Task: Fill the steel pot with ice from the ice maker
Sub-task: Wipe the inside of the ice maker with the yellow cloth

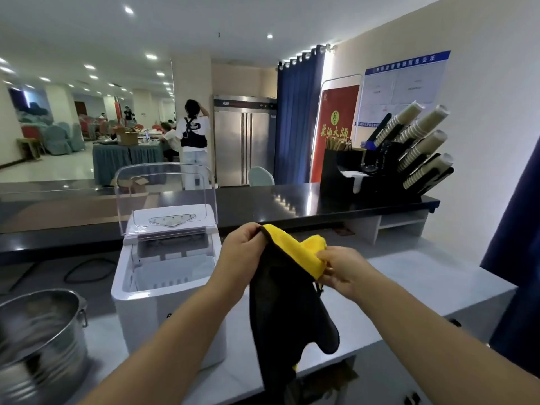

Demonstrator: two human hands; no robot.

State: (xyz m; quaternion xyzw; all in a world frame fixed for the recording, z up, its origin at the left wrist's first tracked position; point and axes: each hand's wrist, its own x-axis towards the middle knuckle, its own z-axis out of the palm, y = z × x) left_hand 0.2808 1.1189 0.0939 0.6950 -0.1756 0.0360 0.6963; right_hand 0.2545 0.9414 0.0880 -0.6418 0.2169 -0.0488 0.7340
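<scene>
Head view: left hand (244,249) and right hand (343,270) pinch a cloth (286,302); open ice maker (166,282) at ten o'clock, pot (41,331) at eight.

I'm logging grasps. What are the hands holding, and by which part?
A black-and-yellow cloth, by its top edge: the left hand pinches one end, the right hand the folded yellow part; the rest hangs down.

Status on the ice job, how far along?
Done: the ice maker has its lid up, and the pot stands to its left. In hand: the left hand and right hand both pinch a yellow-and-black cloth, no scoop. Left: getting the ice into the pot. Its inside is blurred, so the fill level is unclear.
</scene>
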